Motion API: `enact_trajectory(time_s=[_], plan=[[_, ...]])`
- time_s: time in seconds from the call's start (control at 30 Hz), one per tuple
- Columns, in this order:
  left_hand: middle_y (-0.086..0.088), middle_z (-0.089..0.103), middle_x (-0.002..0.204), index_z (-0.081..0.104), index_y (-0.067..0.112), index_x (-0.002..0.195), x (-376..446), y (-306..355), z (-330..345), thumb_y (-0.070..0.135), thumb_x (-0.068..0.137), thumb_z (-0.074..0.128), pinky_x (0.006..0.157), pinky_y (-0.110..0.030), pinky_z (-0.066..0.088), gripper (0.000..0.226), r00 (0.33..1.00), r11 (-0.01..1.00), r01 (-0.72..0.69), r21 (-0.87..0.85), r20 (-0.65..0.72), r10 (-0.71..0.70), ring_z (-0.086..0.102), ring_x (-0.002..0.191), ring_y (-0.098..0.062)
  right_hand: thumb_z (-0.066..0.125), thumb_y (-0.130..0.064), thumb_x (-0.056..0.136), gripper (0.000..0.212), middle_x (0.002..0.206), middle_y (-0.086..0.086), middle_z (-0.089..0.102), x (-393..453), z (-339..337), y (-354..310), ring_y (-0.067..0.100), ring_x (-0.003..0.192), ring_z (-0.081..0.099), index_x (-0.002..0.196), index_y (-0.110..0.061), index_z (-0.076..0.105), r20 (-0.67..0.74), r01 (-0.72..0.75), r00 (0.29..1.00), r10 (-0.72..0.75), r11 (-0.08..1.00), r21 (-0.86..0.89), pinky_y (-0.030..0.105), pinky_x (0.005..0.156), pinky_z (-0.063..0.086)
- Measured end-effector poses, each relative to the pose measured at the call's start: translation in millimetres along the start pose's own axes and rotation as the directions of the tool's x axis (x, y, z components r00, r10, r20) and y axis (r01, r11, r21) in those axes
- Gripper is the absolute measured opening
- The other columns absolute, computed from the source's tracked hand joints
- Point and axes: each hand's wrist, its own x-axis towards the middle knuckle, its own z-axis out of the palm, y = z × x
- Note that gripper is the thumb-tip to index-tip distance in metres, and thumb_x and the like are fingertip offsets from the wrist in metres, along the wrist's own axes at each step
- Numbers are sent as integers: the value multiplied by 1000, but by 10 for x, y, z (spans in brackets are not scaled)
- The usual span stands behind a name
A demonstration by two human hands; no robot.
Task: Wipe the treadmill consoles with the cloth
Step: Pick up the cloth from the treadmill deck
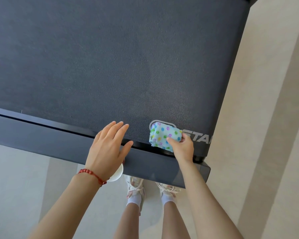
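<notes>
A person stands at the rear edge of a dark treadmill [110,57], the right hand [181,147] pinching a folded, dotted cloth [164,136] between thumb and fingers [171,140] and holding it against the belt, over a white logo near the right corner. The left hand [107,149] lies flat beside it, its fingers straight and spread across the belt's edge and the dark end rail [41,135], holding nothing. A red beaded bracelet [91,173] circles that wrist, and a small white round object [116,173] shows beneath the palm; what it is cannot be told. White shoes [135,187] stand on the pale floor [21,169] below.

The cloth looks soft, light and limp, so it is likely to bunch or unfold unless gripped across the fold, as here, with the flat face left free for rubbing. No console is in sight, so the task's main surfaces seem yet to be reached. No containers appear in view.
</notes>
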Motion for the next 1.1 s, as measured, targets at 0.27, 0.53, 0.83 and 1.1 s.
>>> enact_trajectory(time_s=[0.27, 0.53, 0.83, 1.1], plan=[[-11, 58, 125, 58, 6, 123, -80, -39, 20, 42, 89, 36, 98, -39, 38, 54, 999, 1000, 31, -2, -15, -31, 45, 121, -28, 67, -7, 74, 55, 121, 8, 46, 354, 44, -541, 24, 116, 44, 126, -17, 53, 191, 383, 921, -339, 875, -297, 37, 102, 38], [-10, 58, 126, 57, 7, 123, -64, -82, 6, 41, 88, 36, 98, -39, 36, 53, 998, 998, 57, -18, -28, -57, 45, 121, -28, 74, -22, 75, 69, 130, 7, 45, 250, 135, -454, 18, 119, 47, 135, -12, 43, -13, 327, 942, -334, 929, -176, 34, 103, 39], [-11, 60, 123, 59, 6, 121, -80, -43, 5, 39, 87, 36, 93, -44, 43, 52, 997, 998, 68, -12, -22, -68, 51, 118, -31, 79, -23, 70, 61, 114, 10, 62, -12, 598, -430, 18, 90, 61, 117, 0, 49, -210, -130, 950, 229, 907, 400, 23, 71, 46], [-12, 61, 121, 59, 5, 120, -188, -110, -18, 37, 86, 37, 88, -49, 46, 52, 998, 998, 69, 14, -12, -69, 54, 115, -34, 76, -12, 73, 36, 96, -1, 63, 20, 562, -591, 11, 80, 62, 106, -10, 61, 19, -192, 978, 209, 855, 481, 20, 65, 51]])
